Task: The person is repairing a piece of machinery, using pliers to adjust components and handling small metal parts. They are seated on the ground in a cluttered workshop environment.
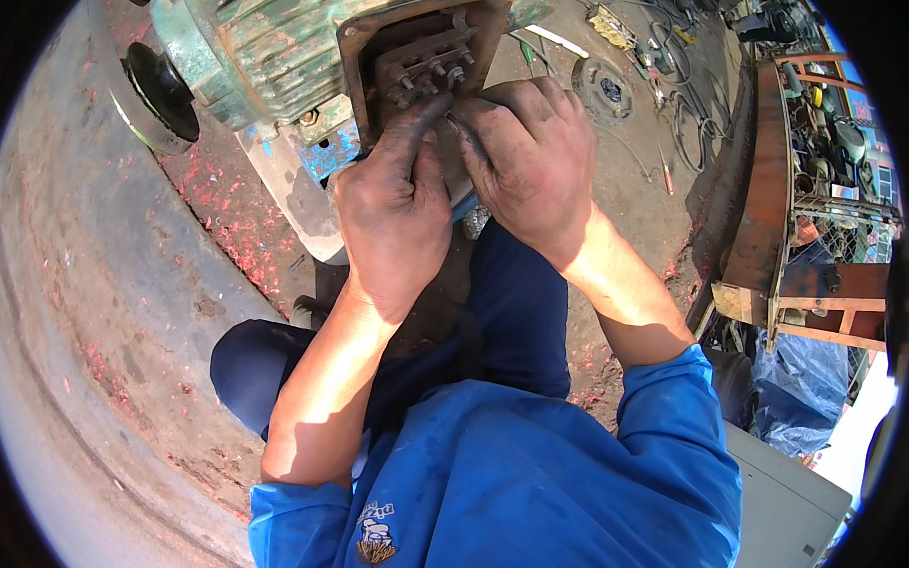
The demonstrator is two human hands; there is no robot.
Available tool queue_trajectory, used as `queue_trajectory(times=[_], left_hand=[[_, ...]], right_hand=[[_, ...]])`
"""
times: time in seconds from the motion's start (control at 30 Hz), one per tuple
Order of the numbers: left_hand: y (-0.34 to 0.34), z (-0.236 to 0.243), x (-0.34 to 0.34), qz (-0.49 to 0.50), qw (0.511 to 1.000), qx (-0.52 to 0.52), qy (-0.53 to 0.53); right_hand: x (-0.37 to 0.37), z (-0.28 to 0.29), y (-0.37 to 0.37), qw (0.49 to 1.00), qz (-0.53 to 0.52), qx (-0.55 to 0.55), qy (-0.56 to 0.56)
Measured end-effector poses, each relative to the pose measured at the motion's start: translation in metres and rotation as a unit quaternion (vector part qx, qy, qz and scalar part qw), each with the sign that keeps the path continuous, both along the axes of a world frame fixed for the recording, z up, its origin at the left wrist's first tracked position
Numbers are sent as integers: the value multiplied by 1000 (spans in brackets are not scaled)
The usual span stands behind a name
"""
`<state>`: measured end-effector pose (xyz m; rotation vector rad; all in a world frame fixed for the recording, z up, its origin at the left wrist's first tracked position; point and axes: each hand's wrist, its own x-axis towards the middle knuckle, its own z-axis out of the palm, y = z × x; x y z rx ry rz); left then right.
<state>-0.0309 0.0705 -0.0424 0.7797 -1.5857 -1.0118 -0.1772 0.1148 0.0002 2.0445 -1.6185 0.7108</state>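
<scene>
A green ribbed electric motor [272, 52] lies in front of me, its square terminal box [353, 80] uncovered. Inside the box is a dark terminal block [422, 63] with several threaded studs and nuts. My left hand [395, 207] is closed at the box's near edge, with its index finger reaching up to the lowest studs. Close beside it, my right hand [534, 157] has its fingers curled into a pinch, their tips meeting the left fingertip. Whatever lies between the fingertips is too small or too hidden to make out.
A dark pulley [161, 93] sits on the motor's left end. On the ground to the right lie a round metal cover [601, 89], a screwdriver [666, 176] and loose cables [686, 112]. A rusty metal rack [763, 185] stands at far right, with a grey cabinet [782, 506] nearer me.
</scene>
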Motion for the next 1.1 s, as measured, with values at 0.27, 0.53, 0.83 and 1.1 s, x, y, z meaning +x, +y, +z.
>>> queue_trajectory(times=[0.27, 0.53, 0.83, 1.1], left_hand=[[6, 13, 5, -13, 998, 58, -34], [3, 8, 3, 3, 999, 9, -41], [5, 5, 0, 19, 998, -11, -58], [12, 18, 1, 26, 996, 63, -58]], right_hand=[[17, -4, 8, 830, -128, 207, -501], [1, -7, 16, 989, -37, -17, -142], [0, -6, 11, 818, -51, 194, -539], [-6, 43, 8, 962, -42, 192, -187]])
